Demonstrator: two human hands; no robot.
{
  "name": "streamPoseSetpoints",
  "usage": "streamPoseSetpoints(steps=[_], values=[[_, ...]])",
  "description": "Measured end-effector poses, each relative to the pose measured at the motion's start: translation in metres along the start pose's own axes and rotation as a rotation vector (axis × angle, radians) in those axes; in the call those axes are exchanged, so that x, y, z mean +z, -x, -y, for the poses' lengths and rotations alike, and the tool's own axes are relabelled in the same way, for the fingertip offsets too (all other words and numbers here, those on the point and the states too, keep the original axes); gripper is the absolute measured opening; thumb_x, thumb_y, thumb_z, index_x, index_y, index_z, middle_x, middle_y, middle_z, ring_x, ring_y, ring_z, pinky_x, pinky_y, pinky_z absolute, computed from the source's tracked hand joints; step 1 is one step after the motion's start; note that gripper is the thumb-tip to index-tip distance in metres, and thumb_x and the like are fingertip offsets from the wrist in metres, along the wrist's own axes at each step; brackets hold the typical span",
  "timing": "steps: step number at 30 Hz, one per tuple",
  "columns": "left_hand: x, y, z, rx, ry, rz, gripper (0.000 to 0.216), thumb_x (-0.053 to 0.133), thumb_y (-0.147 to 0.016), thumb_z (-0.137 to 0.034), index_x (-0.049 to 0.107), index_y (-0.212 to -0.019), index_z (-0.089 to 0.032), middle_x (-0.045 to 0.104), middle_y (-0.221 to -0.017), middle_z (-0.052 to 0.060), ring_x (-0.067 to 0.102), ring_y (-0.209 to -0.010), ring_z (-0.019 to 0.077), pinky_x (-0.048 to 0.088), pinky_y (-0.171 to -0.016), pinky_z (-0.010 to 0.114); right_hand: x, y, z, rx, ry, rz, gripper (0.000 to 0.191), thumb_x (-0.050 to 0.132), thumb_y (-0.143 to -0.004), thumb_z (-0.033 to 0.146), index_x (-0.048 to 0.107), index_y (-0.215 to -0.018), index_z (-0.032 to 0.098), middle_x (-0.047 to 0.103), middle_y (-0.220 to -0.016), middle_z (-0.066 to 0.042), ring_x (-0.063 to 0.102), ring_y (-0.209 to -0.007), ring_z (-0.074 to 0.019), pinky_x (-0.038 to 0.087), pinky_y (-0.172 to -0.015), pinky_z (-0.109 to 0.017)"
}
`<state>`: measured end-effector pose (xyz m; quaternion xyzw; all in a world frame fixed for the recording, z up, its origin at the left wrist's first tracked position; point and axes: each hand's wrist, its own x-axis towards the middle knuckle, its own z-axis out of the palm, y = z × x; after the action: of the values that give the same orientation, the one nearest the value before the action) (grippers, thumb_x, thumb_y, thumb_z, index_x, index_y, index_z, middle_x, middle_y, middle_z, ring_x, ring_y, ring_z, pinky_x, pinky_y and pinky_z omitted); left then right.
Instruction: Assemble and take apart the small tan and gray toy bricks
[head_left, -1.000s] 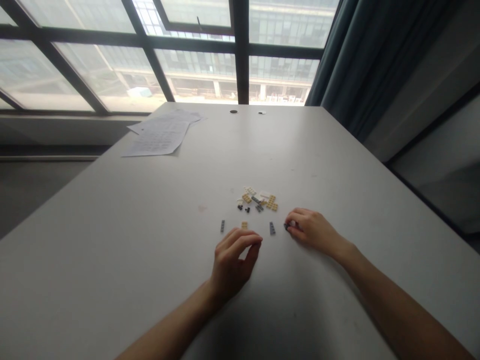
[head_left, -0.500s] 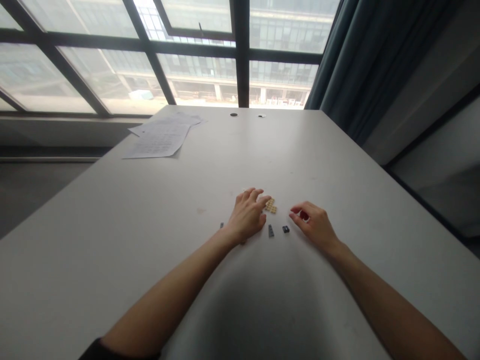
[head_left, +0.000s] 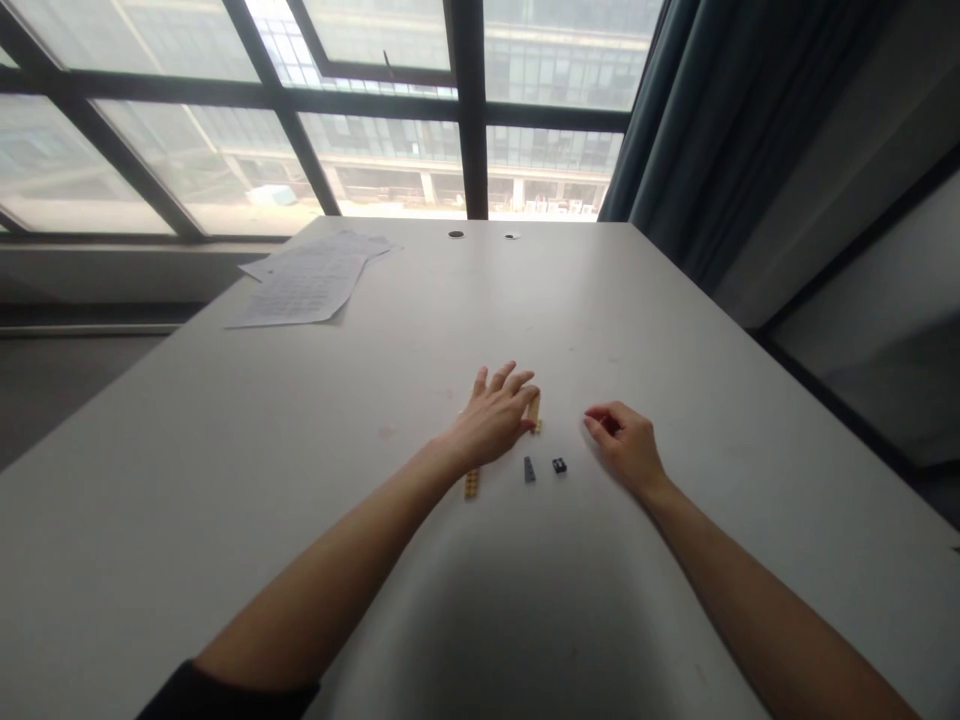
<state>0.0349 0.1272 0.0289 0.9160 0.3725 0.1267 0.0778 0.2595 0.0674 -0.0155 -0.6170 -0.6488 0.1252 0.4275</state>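
Note:
My left hand (head_left: pixel 495 415) is over the middle of the table, its thumb and index finger pinching a tan studded toy building plate (head_left: pixel 535 406). That plate is tilted up on its edge, and the other fingers are spread above it. More tan studs (head_left: pixel 537 427) show just under the thumb. A second tan studded plate (head_left: pixel 471 484) pokes out below my left wrist, partly covered. My right hand (head_left: pixel 624 440) rests on the table to the right, fingers curled in and thumb against them, with no piece visible. Between the hands lie a dark grey wedge-shaped piece (head_left: pixel 529 469) and a small black brick (head_left: pixel 559 465).
Printed paper sheets (head_left: pixel 300 285) lie at the table's far left. Two round cable holes (head_left: pixel 456 234) sit near its back edge. A window (head_left: pixel 375 150) rises behind the white table (head_left: pixel 420 330), and a dark curtain (head_left: pixel 690 150) hangs on the right.
My left thumb and index finger have closed on the tan plate and tipped it up. My right fingers have drawn closer together. The whole view has shifted slightly.

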Motion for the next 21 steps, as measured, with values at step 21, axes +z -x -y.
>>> streamPoseSetpoints(steps=[21], values=[[0.011,0.116,-0.051,-0.287,1.222,-0.276,0.044,0.038,-0.096,-0.046,0.068,-0.098,-0.015,0.067,-0.084,0.008,0.061,-0.08,0.0184,0.05,-0.074,0.031,0.018,0.056,0.093,-0.545,-0.126,0.098,0.02,0.053,-0.091,0.015,0.065,-0.107,0.02,0.068,-0.093,-0.009,0.065,-0.084,-0.0187,0.053,-0.074,-0.03]])
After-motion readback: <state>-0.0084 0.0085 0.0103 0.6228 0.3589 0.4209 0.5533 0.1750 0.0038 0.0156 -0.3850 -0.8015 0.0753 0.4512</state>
